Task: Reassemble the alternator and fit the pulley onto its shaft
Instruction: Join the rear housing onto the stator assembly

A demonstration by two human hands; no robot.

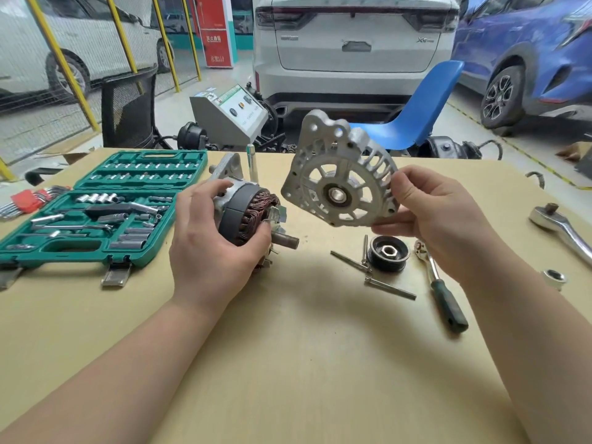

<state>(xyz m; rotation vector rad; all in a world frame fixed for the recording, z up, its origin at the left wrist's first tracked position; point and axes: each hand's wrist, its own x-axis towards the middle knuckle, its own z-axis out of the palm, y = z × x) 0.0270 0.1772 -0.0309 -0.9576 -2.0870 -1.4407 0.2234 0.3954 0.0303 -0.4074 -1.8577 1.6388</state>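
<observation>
The left hand [208, 238] is gripping the half-built alternator body [246, 216], a grey laminated stator ring with copper-brown windings on a cast rear housing, fingers curled around the ring, holding it just above the pale wooden bench [288, 363] with the dark steel rotor shaft [286, 241] pointing right. The right hand [439, 219] is pinching the silver cast-aluminium front end cover [339, 184] by its rim, thumb on the near face, fingers behind, with the bearing bore [336, 196] roughly facing the shaft but apart from it and tilted. The black grooved pulley with its hex nut [388, 253] is lying on the bench near the right hand, touching the long steel through-bolts [384, 283]; a green-handled ratchet [442, 293] is lying just beside it. Judged step: mating cover to body, pulley not yet due. Risks: cover going on cocked, because it is being held at one edge only, so the shaft could bind or score the bearing; the cover rim could nick the exposed windings if it is swung in off-axis; the bolt ears could land out of line with the rear housing, blocking the through-bolts; the one-handed grip on the heavy body could slip. A chrome ratchet [560, 225] and a loose socket [554, 278] are lying at far right, a green socket case [105, 206] at left.
</observation>
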